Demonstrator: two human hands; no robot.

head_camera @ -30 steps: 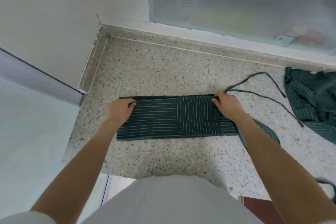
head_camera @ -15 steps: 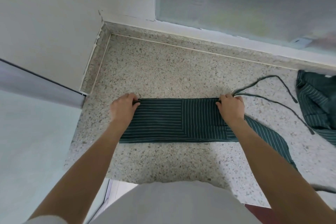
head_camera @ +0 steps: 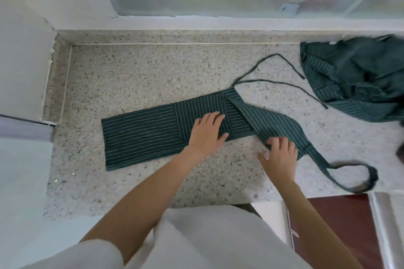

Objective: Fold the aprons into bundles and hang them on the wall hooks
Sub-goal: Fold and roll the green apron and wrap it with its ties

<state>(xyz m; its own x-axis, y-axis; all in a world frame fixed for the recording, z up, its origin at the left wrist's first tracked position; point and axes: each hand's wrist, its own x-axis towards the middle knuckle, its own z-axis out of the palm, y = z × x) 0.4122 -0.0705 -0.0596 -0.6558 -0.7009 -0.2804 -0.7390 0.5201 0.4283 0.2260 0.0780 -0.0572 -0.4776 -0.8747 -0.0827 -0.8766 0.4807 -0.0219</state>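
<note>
The folded apron (head_camera: pixel 148 135) is lying across the middle of the countertop (head_camera: pixel 142 76). A second apron (head_camera: pixel 358 78) is lying crumpled at upper right, its ties (head_camera: pixel 282 82) lying between them.

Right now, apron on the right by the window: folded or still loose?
Loose. The second apron lies crumpled in a heap on the counter, while the one under the left hand is folded into a flat strip.
</note>
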